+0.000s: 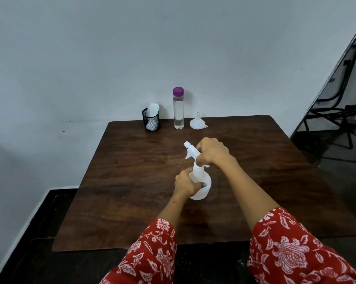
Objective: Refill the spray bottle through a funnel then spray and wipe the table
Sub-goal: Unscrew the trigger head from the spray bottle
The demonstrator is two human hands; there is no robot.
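A white spray bottle [202, 181] stands on the dark wooden table [132, 191], near its middle. My left hand [186, 184] grips the bottle's round body from the left. My right hand [212, 150] is curled round the white trigger head [190, 149] at the neck, whose nozzle points to the far left. A clear bottle with a purple cap [178, 108], holding clear liquid, stands at the table's far edge. To its right a white funnel [197, 122] sits upside down, spout up.
A black mesh cup [151, 120] holding a white cloth stands at the far edge, left of the clear bottle. The wall runs close behind the table. A folded black metal chair [341, 103] leans at the right, on the dark floor.
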